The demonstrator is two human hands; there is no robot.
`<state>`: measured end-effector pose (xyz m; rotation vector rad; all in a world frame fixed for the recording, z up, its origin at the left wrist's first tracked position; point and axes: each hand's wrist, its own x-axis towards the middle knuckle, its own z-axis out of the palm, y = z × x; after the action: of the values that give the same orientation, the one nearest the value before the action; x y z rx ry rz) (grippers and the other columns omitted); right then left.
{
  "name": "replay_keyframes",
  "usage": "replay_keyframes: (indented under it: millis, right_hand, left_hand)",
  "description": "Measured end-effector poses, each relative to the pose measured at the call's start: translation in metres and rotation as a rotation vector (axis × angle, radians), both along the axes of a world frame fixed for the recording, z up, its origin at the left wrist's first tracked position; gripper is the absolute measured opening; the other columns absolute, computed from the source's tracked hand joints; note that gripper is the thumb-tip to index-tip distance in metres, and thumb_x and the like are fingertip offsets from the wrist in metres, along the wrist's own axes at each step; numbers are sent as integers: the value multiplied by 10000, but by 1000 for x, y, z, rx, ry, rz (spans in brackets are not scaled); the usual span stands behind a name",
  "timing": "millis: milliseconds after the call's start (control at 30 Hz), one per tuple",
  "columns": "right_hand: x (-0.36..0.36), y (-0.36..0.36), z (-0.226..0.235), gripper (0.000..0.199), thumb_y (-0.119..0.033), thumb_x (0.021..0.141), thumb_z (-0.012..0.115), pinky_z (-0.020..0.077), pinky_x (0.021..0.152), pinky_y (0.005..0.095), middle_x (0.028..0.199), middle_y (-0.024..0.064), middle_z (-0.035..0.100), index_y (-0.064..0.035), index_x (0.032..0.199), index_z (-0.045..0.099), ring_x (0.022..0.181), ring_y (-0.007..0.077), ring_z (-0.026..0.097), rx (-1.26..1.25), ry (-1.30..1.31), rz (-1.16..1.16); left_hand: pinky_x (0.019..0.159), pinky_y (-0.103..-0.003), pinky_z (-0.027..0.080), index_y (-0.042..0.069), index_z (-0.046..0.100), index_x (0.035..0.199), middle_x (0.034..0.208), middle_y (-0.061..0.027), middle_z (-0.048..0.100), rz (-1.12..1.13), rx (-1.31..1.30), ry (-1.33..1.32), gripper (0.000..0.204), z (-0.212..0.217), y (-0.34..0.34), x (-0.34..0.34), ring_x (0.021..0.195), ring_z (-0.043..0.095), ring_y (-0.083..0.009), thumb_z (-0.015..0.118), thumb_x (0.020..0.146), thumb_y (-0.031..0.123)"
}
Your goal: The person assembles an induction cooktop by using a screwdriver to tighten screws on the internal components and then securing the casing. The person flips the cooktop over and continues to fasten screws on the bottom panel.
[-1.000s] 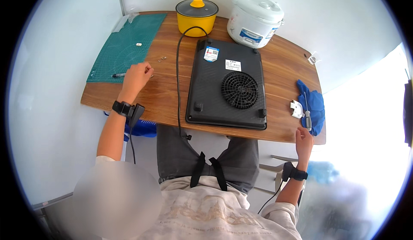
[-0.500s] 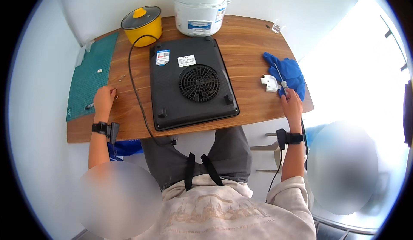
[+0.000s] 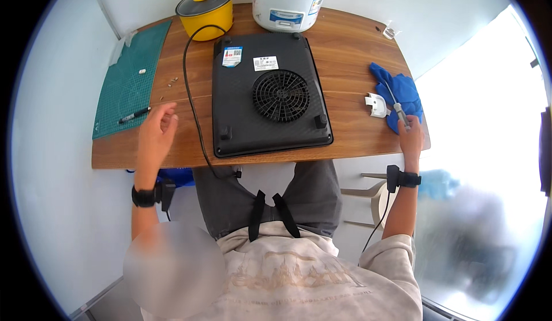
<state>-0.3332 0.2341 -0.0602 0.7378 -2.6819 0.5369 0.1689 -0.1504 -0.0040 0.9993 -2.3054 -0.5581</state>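
My right hand (image 3: pixel 411 140) grips the grey handle of a screwdriver (image 3: pixel 401 112), its shaft pointing away over a crumpled blue cloth (image 3: pixel 409 94). Just left of the cloth rests a white plastic piece (image 3: pixel 377 105). My left hand (image 3: pixel 156 134) hovers near the table's front left, fingers loosely curled and apart, with nothing visible in them. Beyond it lie several tiny screws (image 3: pixel 173 80). A black marker (image 3: pixel 134 115) lies beside it on the green cutting mat (image 3: pixel 129 79). Between my hands is a black induction cooker (image 3: pixel 241 102), lying with its fan grille and feet upward.
A yellow pot (image 3: pixel 207 22) with a glass lid and a white rice cooker (image 3: pixel 284 5) stand along the back. The black power cord (image 3: pixel 187 85) loops left of the cooker and over the front edge. A small clear cup (image 3: pixel 391 31) sits at the back right.
My left hand has lifted off the table by the screws and drawn back toward me, its fingers opening. The right hand still grips the screwdriver over the cloth. The whole view has shifted.
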Motion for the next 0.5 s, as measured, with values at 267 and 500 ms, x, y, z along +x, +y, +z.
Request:
replay_keyframes:
  millis: [267, 500]
  right_hand:
    - [84, 1, 80, 352, -329, 1058, 579, 520, 583, 258, 812, 121, 730, 7, 1140, 641, 663, 156, 707, -692, -376, 54]
    - [148, 13, 98, 225, 10, 942, 469, 567, 662, 280, 890, 108, 684, 35, 1118, 607, 729, 166, 696, -735, -651, 395]
  left_hand:
    - [779, -337, 544, 42, 699, 1108, 1056, -102, 683, -280, 155, 55, 170, 22, 89, -42, 938, 666, -258, 647, 949, 76]
    - [1020, -435, 479, 60, 630, 1244, 1242, -130, 609, -604, -108, 79, 362, 5, 125, -141, 1196, 568, -340, 714, 896, 107]
